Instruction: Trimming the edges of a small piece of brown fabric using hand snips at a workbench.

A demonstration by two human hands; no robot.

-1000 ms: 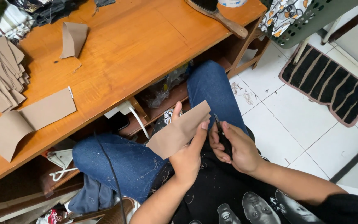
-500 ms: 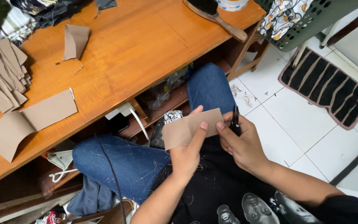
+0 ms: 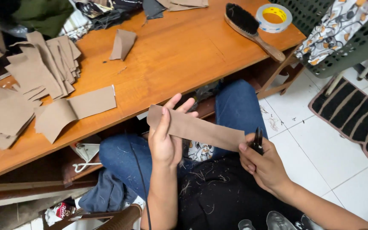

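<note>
Tan fabric, a long strip (image 3: 196, 129), is held flat across the centre of the frame, above the lap. The left hand (image 3: 167, 140) is closed on its left end, thumb over the top face and fingers spread behind. The right hand (image 3: 263, 164) is clamped on the right end with the thumb, and a black tool (image 3: 258, 138), seemingly snips or small scissors, is kept upright in the same grip; its blades cannot be made out. The hands are held apart, joined only by the strip.

A wooden table (image 3: 179, 55) fills the upper left, with stacked tan pieces (image 3: 43, 68) at its left edge, a brush (image 3: 252, 30) and a tape roll (image 3: 274, 17) at upper right.

Judgement: for a clean result the strip is best kept taut and level between both grips, the tool point kept clear of the cloth and fingers while the piece is examined, and the edges checked along their full length.
</note>
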